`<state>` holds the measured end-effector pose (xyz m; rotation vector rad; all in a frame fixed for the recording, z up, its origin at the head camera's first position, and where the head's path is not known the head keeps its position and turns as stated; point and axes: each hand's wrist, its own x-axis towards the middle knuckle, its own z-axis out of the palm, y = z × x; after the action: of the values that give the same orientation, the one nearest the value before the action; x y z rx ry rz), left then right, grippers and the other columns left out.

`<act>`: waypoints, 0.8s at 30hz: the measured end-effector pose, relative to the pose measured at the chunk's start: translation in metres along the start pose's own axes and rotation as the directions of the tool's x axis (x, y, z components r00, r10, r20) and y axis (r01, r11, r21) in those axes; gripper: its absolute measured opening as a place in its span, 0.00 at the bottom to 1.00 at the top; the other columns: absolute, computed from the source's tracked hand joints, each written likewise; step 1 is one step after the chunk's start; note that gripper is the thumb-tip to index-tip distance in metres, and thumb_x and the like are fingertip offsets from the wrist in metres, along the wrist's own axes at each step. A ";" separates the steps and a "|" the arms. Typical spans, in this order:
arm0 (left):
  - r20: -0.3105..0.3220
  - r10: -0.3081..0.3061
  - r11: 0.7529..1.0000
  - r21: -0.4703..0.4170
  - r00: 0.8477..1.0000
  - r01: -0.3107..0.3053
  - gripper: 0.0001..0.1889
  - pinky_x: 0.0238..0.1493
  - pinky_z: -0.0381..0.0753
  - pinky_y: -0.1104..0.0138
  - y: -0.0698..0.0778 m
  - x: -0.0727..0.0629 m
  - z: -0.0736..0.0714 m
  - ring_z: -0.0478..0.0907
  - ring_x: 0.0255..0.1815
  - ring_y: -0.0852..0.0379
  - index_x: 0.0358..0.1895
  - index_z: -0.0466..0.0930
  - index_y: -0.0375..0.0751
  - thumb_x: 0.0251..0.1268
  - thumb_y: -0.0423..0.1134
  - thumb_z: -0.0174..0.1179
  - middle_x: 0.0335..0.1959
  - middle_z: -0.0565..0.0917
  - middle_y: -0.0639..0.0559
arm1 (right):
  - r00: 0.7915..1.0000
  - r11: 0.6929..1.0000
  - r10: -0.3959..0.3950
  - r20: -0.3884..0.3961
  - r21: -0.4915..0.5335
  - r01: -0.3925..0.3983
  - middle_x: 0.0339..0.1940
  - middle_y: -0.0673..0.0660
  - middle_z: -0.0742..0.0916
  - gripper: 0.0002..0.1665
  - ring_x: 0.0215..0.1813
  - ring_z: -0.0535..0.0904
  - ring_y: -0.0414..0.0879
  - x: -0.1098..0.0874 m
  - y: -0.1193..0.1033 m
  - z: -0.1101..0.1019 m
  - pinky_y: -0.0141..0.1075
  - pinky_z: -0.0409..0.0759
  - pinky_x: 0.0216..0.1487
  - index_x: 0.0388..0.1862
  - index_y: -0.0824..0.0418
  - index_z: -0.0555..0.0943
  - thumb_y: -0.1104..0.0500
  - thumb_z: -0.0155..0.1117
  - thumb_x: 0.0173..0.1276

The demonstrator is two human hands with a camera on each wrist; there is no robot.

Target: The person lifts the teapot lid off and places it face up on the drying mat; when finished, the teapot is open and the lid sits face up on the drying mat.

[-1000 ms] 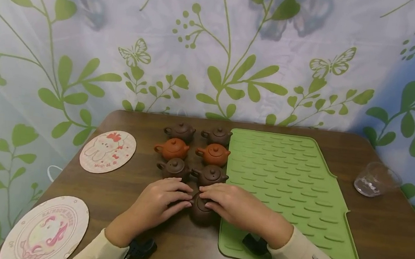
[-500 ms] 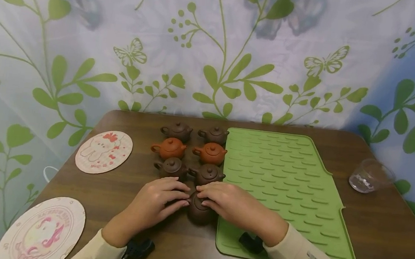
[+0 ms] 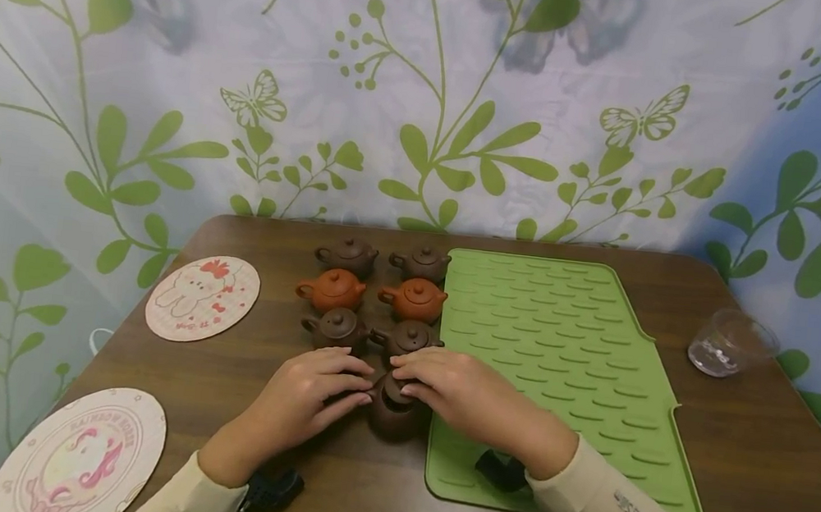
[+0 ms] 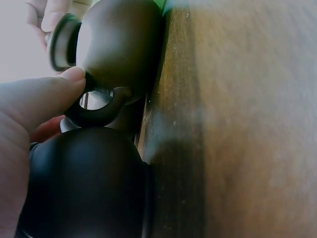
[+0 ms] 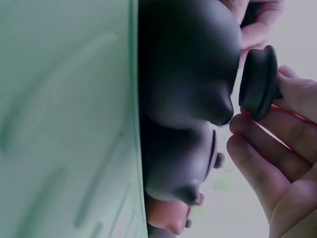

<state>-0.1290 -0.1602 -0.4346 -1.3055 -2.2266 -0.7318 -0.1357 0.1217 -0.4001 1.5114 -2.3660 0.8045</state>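
A dark brown teapot (image 3: 394, 421) stands near the front of the group, beside the green mat's left edge. My left hand (image 3: 312, 391) pinches its looped handle (image 4: 101, 111) between thumb and fingers. Above its mouth, my right hand (image 3: 467, 397) pinches the knob of its round lid (image 5: 258, 82), which is raised and apart from the pot. The teapot's spout (image 5: 215, 106) points toward the mat. Another dark teapot (image 4: 91, 183) shows close below my left hand in the left wrist view; the hand hides it in the head view.
Behind stand two rows of small teapots, including two orange ones (image 3: 417, 299) and several dark brown ones (image 3: 337, 329). A green ridged mat (image 3: 541, 367) covers the right side. A clear cup (image 3: 724, 348) stands at far right, two round printed coasters (image 3: 202, 298) at left.
My right hand has lifted the lid off the front teapot, so a dark opening now shows beneath it. My left hand stays at the handle. The head view has shifted slightly.
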 end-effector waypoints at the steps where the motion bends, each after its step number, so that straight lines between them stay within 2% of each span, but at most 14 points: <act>1: -0.001 0.000 1.000 -0.001 1.000 0.000 0.08 0.63 0.79 0.49 0.000 0.000 0.000 0.86 0.52 0.52 0.41 0.93 0.40 0.60 0.36 0.79 0.47 0.89 0.50 | 1.000 1.000 -0.001 -0.010 0.006 0.001 0.61 0.58 0.87 0.14 0.63 0.82 0.49 0.000 0.001 -0.002 0.40 0.79 0.63 0.56 0.64 0.87 0.65 0.72 0.73; 13: -0.003 -0.003 1.000 -0.007 1.000 0.003 0.07 0.64 0.78 0.50 -0.001 -0.001 0.001 0.85 0.53 0.53 0.42 0.93 0.40 0.64 0.37 0.77 0.48 0.89 0.51 | 0.995 0.999 0.026 -0.100 -0.031 -0.030 0.61 0.60 0.87 0.18 0.62 0.83 0.53 -0.005 0.016 -0.024 0.45 0.82 0.60 0.57 0.66 0.86 0.70 0.74 0.69; 24: -0.003 0.003 1.000 -0.004 1.000 -0.003 0.07 0.63 0.79 0.48 -0.001 -0.001 0.001 0.85 0.53 0.54 0.42 0.93 0.41 0.64 0.38 0.77 0.47 0.89 0.51 | 0.985 0.996 0.056 -0.161 -0.059 -0.066 0.56 0.58 0.89 0.15 0.56 0.83 0.54 -0.010 0.026 -0.034 0.46 0.84 0.53 0.52 0.67 0.88 0.71 0.76 0.67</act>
<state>-0.1298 -0.1602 -0.4364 -1.3080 -2.2212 -0.7367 -0.1583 0.1566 -0.3853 1.3046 -2.3072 0.8219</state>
